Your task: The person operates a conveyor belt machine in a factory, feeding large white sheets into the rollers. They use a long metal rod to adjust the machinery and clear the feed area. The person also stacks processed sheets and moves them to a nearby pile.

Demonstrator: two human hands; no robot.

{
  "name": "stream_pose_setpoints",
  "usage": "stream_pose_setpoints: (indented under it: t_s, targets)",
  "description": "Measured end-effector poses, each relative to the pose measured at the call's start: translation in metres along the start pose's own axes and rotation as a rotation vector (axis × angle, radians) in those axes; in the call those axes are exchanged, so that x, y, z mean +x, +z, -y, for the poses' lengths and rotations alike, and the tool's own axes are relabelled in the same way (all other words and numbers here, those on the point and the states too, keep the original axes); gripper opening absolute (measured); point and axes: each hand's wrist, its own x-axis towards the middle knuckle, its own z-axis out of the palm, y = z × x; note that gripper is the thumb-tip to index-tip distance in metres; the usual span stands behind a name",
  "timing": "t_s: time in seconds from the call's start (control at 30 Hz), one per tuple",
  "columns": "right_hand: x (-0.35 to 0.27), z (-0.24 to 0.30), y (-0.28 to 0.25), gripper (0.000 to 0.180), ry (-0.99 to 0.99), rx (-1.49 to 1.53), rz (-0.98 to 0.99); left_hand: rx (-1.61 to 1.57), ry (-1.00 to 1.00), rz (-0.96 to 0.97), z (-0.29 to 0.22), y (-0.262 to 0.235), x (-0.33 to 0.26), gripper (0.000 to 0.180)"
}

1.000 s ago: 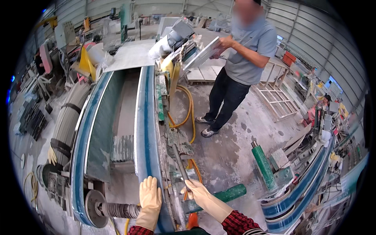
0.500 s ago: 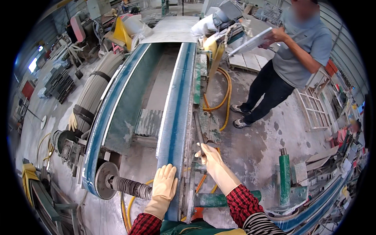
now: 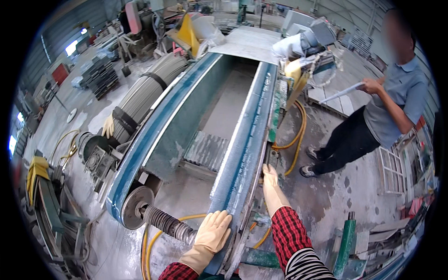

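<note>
Both gloves work the blue belt [image 3: 242, 154]: left hand [image 3: 212, 233] flat, fingers together; right hand [image 3: 270, 179] along its edge, grip unclear.

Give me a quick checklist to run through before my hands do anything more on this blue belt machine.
1. Left hand placed: ok, gloved palm lies flat on the near end of the blue belt.
2. Right hand placed: ok, it reaches along the machine's right side rail, beside the belt edge.
3. Right hand grip: cannot tell, the fingers are hidden against the rail.
4. Gloves on both hands: ok, both are cream coloured.
5. Nearby person clear of the belt: ok, standing on the floor to the right, holding a flat pale piece.
6. Yellow hose clear of the hands: ok, it loops on the floor beyond the right hand.
</note>
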Motion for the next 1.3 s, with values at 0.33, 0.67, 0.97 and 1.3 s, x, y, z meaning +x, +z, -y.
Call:
stream_pose_setpoints:
  t_s: [0.33,0.67,0.97,1.3]
  targets:
    - [-0.115,0.004,0.021,0.055,0.138,0.471,-0.137,0.016,-0.040,-0.054,0.006,-0.001,-0.022,0.051]
    - [-0.371,-0.011,0.008,0.050,-0.590,-0.628,0.037,-0.032,0.014,-0.165,0.015,0.020,-0.027,0.050]
    - [-0.433,-0.038,0.053,0.068,-0.853,-1.202,0.207,-0.808,-0.175,-0.459,0.063,0.039,-0.050,0.042]
    - [-0.437,-0.060,0.054,0.068,-0.893,-1.245,0.091,0.189,-0.409,-0.475,0.280,-0.125,-0.152,0.068]
